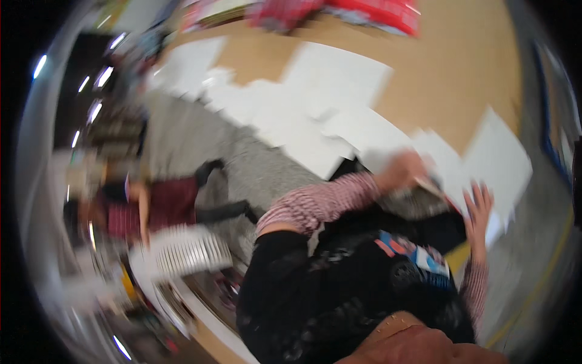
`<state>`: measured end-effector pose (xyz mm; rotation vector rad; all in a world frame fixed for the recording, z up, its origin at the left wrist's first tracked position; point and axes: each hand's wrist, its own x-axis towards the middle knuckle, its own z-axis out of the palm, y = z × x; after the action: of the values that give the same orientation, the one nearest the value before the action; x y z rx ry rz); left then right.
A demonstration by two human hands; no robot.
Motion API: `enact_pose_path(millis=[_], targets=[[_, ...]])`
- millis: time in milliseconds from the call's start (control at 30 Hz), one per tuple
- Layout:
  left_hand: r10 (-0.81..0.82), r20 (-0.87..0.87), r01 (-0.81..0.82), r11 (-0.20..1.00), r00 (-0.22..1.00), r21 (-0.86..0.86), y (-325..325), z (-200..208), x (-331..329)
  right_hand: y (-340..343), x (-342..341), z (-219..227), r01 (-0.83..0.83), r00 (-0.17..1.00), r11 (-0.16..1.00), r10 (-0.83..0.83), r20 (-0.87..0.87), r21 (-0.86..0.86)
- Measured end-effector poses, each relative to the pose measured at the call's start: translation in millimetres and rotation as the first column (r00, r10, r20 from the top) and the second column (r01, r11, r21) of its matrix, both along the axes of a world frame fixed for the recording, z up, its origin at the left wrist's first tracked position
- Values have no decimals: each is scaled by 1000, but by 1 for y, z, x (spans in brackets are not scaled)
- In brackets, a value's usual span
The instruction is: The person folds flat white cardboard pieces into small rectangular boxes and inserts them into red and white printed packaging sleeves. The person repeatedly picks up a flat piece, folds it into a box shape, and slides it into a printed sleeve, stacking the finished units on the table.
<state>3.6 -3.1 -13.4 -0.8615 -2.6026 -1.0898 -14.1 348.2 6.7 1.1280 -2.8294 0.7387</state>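
Observation:
My left hand (403, 170), smeared by motion, is over the near edge of the white sheets (339, 79). A thin pale edge shows by its fingers, but I cannot make out whether they grip it. My right hand (479, 209) is open, fingers spread, beside the lower edge of the right-hand white sheet (497, 158); whether it touches is unclear. Several sheets lie overlapping along the near side of the brown tabletop (448, 73). Between my hands, close to my body, is a blurred greyish thing (418, 203) that I cannot identify. Checked sleeves cover both my forearms.
Red packages (376, 15) lie at the table's far side. To the left, beyond the grey floor (194, 130), is a person in a dark red garment (173, 200), near a white ribbed object (188, 249). A yellow floor line (533, 297) runs at the right.

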Motion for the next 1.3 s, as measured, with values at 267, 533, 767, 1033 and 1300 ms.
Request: enact_pose_path(millis=[267,533,767,1033,1300], targets=[[3,-176,-79,902,984,-425,94,17,25,-6,13,55,110,994,977,-110,-8,181],[-334,140,358,909,932,-213,125,35,18,32,75,-4,677,465,-431,-378,801,-597],[-236,200,308,782,951,-542,102,43,22,-41,-3,73,178,983,958,-182,-2,225],[-173,656,438,859,735,-265,-2,81,-82,-18,-7,49,235,963,893,-266,-28,-384],[130,826,-130,989,548,-69,-64,57,-52,-23,0,20,188,981,977,-192,32,97]])
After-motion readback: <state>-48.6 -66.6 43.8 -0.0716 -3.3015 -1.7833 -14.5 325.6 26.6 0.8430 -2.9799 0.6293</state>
